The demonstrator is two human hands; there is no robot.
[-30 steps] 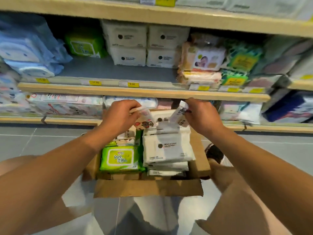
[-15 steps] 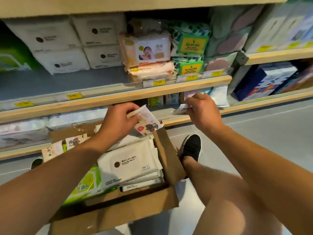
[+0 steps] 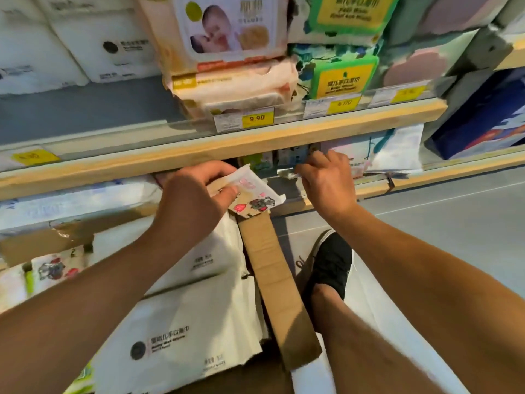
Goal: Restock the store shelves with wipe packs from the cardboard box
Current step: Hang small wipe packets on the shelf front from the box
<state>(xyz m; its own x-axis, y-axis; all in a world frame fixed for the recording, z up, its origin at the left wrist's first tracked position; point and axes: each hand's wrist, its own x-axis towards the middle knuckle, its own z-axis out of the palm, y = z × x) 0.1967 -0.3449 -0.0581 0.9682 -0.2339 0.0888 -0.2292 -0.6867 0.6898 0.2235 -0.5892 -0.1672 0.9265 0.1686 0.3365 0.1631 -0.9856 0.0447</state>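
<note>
Cardboard box (image 3: 279, 282) — brown, corrugated, flap open, sitting on the floor below the wood-edged lower shelf (image 3: 369, 191); it is holding soft white wipe packs (image 3: 181, 342). Left hand (image 3: 193, 200) is curling round a small cartoon-printed wipe pack (image 3: 252, 194) above the box rim. Right hand (image 3: 326, 180) is pinching a thin crinkled pack (image 3: 287, 172) at the lower shelf edge — beside pastel packs there.

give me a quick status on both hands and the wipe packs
Left hand grips small white cartoon-printed wipe pack over brown cardboard box. Right hand pinches another small pack at bottom shelf. Nothing blocking.
</note>
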